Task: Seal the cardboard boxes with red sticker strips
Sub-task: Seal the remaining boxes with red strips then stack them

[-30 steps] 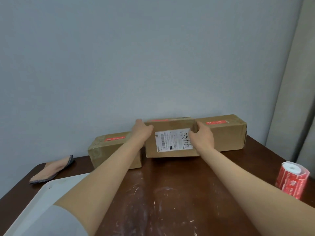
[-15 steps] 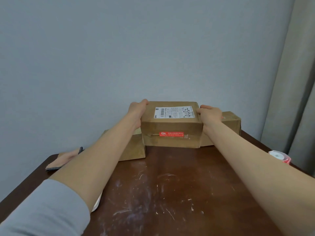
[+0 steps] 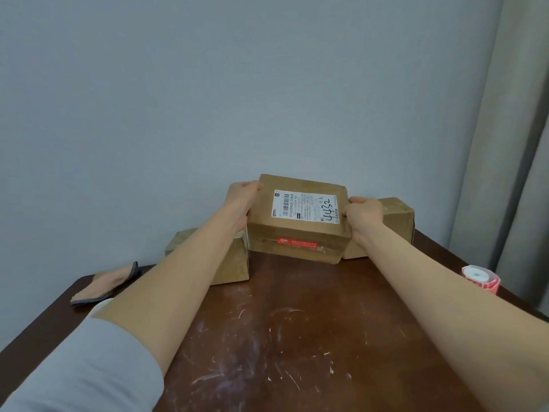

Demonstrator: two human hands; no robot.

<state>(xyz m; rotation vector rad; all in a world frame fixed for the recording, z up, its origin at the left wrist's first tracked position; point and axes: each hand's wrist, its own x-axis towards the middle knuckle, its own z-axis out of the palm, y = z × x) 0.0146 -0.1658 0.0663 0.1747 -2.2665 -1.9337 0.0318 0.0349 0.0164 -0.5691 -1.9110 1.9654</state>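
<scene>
- Left hand (image 3: 240, 203) and right hand (image 3: 364, 215) grip opposite ends of the brown, white-labelled cardboard box (image 3: 300, 230) at the scratched wooden table's (image 3: 297, 337) twelve o'clock.
- Red sticker strip (image 3: 297, 242) lies across its front seam.

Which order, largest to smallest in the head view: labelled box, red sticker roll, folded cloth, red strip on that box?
1. labelled box
2. folded cloth
3. red sticker roll
4. red strip
Roll is nearer, so last two unsure.
</scene>
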